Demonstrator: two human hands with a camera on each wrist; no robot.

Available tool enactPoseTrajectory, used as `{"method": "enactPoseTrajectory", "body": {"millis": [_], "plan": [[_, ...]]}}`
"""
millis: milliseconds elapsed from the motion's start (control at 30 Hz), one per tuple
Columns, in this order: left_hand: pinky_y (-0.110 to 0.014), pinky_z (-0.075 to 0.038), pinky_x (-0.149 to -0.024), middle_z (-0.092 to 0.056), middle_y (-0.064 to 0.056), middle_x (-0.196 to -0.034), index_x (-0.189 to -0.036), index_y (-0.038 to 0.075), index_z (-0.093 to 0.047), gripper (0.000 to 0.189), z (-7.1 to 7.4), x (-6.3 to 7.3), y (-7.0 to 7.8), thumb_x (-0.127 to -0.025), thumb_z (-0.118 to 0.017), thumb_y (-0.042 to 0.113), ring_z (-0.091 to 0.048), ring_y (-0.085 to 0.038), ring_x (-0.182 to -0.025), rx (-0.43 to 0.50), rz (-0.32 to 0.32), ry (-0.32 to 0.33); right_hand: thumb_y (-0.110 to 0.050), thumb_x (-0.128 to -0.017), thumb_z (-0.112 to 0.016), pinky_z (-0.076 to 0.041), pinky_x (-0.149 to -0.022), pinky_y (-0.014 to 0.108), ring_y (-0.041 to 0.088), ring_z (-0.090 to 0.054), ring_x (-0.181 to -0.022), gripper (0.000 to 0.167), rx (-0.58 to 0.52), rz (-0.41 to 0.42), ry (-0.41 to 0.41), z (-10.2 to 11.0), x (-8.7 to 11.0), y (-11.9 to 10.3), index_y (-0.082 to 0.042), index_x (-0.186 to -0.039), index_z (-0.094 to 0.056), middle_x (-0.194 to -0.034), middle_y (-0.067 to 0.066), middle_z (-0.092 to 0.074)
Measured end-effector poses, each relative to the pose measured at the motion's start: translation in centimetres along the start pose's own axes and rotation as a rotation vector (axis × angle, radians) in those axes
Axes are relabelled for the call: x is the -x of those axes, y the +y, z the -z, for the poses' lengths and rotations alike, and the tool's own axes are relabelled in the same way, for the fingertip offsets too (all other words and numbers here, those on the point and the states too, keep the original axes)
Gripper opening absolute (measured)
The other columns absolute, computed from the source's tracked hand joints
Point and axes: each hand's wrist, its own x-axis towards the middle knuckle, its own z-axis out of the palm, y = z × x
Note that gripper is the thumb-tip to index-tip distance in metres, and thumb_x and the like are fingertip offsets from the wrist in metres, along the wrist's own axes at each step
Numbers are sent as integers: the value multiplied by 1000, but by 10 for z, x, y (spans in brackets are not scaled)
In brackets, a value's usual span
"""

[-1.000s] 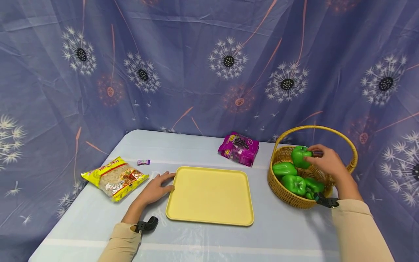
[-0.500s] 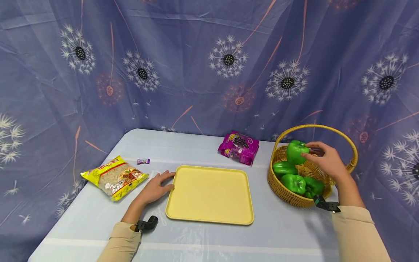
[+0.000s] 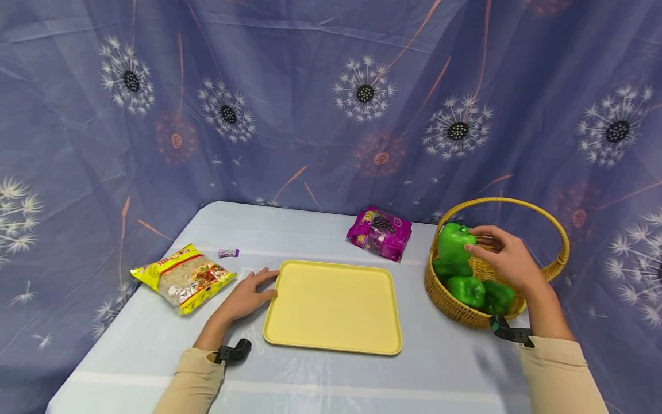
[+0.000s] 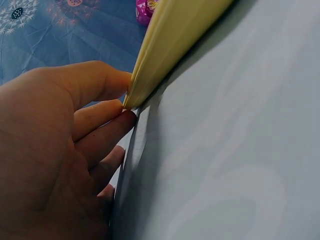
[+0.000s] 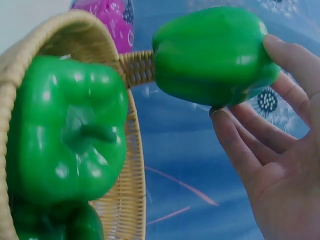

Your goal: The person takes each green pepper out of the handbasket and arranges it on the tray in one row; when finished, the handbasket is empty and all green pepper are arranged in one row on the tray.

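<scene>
A green bell pepper (image 3: 454, 244) hangs above the left part of the wicker basket (image 3: 449, 305), gripped between the thumb and fingertips of my right hand (image 3: 509, 256). The right wrist view gives the held pepper (image 5: 212, 56) lying sideways, clear of the basket rim. Several more green peppers (image 3: 467, 291) lie in the basket; the right wrist view shows one pepper (image 5: 75, 132) close up with its stem. At the left, my left hand (image 3: 248, 296) rests on the table, its extended fingertips touching the left edge of the yellow tray (image 3: 333, 307).
A yellow food packet (image 3: 183, 279) lies left of my left hand, with a small purple sachet (image 3: 228, 253) behind it. A purple grape-print bag (image 3: 381, 233) sits at the back. The basket's tall handle (image 3: 501, 200) arches over the peppers.
My right hand has carried the gripped pepper leftward and slightly upward within the basket's opening. The left hand and the tray stay in place.
</scene>
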Motion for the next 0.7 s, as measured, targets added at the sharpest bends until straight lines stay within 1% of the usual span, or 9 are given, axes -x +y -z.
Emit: {"method": "enactPoseTrajectory", "body": {"millis": [100, 167, 433, 533, 633, 700], "plan": [[-66, -11, -108, -30, -17, -153, -142, 20, -49, 53, -1, 0, 1, -93, -63, 32, -9, -50, -139, -2, -1, -2, -39, -90, -66, -51, -79, 20, 19, -58, -111, 43, -16, 21, -9, -5, 0, -8, -22, -129, -56, -128, 2, -56], [-67, -11, -107, -30, -17, -153, -142, 20, -49, 53, -1, 0, 1, -93, -63, 32, -9, -50, -139, 0, 1, -2, -35, -90, -68, -50, -78, 16, 17, -59, -110, 43, -44, 40, -23, -9, -2, -12, -20, -129, -57, -128, 4, -56], [-68, -12, -107, -29, -18, -153, -143, 19, -48, 54, -4, 6, 3, -93, -63, 33, -8, -51, -139, -11, 9, -3, -29, -89, -70, -54, -80, 23, 23, -61, -108, 45, -153, 133, -94, -32, -12, -27, -10, -128, -57, -126, 11, -57], [-68, -12, -106, -28, -18, -153, -144, 18, -47, 55, -4, 8, 4, -93, -62, 33, -7, -51, -139, -21, -4, -17, -28, -88, -71, -54, -79, 24, 22, -62, -106, 44, -161, 139, -83, -42, -15, -30, -11, -126, -59, -124, 10, -58], [-68, -12, -106, -28, -19, -153, -145, 18, -46, 55, -3, 10, 5, -94, -62, 32, -7, -51, -139, -36, -13, -19, -28, -88, -72, -54, -80, 26, 26, -62, -106, 42, -162, 156, -86, -54, -19, -36, -11, -124, -60, -123, 9, -59], [-67, -13, -107, -28, -18, -153, -145, 18, -46, 54, -2, 11, 5, -94, -62, 31, -7, -50, -139, -43, -14, -14, -26, -88, -73, -55, -80, 28, 30, -62, -107, 41, -189, 162, -102, -63, -22, -42, -10, -123, -60, -124, 11, -58]]}}
